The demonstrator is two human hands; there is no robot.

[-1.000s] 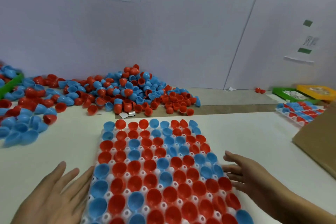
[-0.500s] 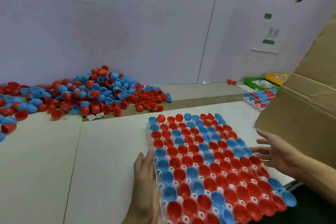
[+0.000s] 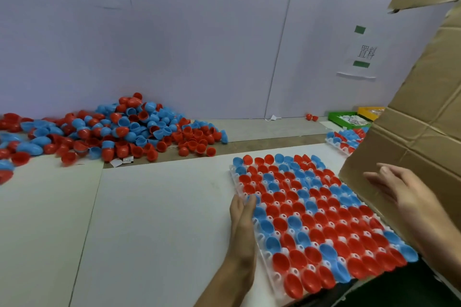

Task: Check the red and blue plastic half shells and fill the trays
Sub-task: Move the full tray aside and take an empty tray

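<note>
Your left hand lies edge-on along the near left side of the full tray, fingers straight and together, pressing against its rim. The tray sits at the right of the white table, its near end hanging over the table's edge, every pocket taken by red and blue half shells. Your right hand hovers over the tray's right side, fingers loosely spread and holding nothing, just in front of the cardboard box that leans in from the right. Beyond it a second filled tray shows, with a green bin and a yellow bin behind. Far left, the loose pile of shells lies against the wall
</note>
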